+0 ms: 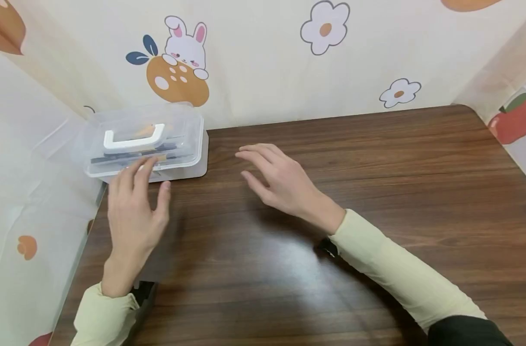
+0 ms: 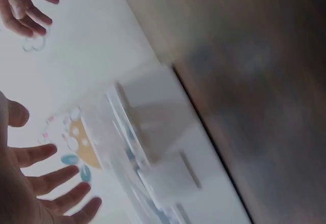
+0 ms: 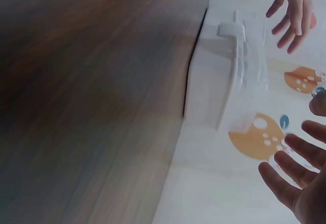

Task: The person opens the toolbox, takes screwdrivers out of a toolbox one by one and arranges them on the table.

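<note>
Both hands are empty: the left hand [image 1: 135, 211] has loosely bent fingers with the thumb set apart, and the right hand [image 1: 284, 182] is just as slack, above the table [image 1: 397, 163]. The clear-lidded box [image 1: 178, 137] is just beyond the left fingertips, apart from them in the wrist views, and off to the left of the right fingertips. Its white handle [image 1: 135, 144] lies ahead of the left hand; a white latch [image 2: 168, 180] is on the front side. I judge this a reaching stage, before any contact; getting hold of the box would call for lowering the left fingers and bringing the right hand across
</note>
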The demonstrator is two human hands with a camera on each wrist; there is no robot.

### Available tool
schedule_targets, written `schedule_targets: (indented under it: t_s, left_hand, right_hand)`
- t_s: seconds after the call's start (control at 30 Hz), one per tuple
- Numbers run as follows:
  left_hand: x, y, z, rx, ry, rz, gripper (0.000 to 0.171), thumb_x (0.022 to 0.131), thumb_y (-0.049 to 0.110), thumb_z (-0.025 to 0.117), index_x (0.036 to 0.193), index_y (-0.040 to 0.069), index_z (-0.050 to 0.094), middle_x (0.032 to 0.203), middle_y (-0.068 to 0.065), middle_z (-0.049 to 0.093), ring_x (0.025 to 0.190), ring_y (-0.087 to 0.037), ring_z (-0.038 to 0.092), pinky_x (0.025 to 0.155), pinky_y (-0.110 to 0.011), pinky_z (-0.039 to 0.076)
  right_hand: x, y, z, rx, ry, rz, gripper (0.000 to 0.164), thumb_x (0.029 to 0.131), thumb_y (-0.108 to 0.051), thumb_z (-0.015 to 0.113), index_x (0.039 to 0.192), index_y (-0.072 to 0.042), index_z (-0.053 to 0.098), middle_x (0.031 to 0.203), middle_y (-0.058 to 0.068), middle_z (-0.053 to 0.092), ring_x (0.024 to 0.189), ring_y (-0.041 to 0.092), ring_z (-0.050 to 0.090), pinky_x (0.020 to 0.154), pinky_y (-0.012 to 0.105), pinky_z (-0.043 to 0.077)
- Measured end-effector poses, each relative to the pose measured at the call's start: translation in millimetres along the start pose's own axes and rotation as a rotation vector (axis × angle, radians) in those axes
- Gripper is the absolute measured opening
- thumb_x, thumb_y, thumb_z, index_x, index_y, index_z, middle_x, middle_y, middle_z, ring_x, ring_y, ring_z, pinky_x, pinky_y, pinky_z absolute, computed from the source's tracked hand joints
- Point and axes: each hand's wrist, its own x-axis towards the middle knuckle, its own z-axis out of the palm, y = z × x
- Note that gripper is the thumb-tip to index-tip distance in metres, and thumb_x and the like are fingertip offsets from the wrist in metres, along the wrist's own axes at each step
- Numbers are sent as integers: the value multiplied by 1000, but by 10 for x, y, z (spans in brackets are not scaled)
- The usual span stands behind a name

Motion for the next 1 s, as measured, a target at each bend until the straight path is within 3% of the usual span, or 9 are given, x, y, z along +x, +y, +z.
schedule_targets:
  t_s: [0.2, 0.37, 0.67, 0.87, 1.0]
  left_hand:
    - [90, -315, -59, 16, 58, -53, 52, 102, 33, 55, 146, 4, 57, 149, -31, 51, 133, -57, 42, 109, -70, 33]
    - [158, -545, -66, 13, 99, -103, 52, 102, 34, 56, 144, 3, 59, 150, -34, 48, 135, -59, 37, 114, -68, 27]
    - [295, -976, -93, 31, 85, -191, 58, 102, 41, 54, 149, 6, 54, 155, -37, 38, 143, -57, 28, 119, -68, 21]
    - [382, -1222, -67, 29, 8, -219, 60, 103, 45, 53, 153, 14, 51, 161, -35, 31, 149, -56, 23, 122, -66, 16]
    - [398, -1348, -4, 4, -19, -210, 54, 102, 41, 55, 149, 15, 57, 163, -33, 30, 148, -57, 23, 121, -68, 19]
  right_hand:
    - [269, -72, 247, 55, -27, 63, 42, 104, -29, 64, 141, -10, 61, 147, 8, 61, 140, 23, 55, 110, 40, 53]
    - [477, -107, 454, 78, -68, 99, 49, 103, -35, 65, 147, -13, 56, 153, 7, 54, 143, 24, 50, 97, 43, 60]
    - [839, -106, 812, 87, -126, 152, 62, 103, -45, 64, 156, -19, 45, 165, 10, 39, 146, 30, 45, 83, 44, 63]
    - [984, -66, 971, 86, -163, 187, 65, 102, -46, 65, 159, -25, 41, 169, 12, 30, 151, 36, 40, 88, 53, 62]
    - [1019, -39, 1052, 87, -187, 211, 63, 102, -45, 65, 159, -30, 43, 169, 11, 30, 151, 34, 39, 90, 53, 62]
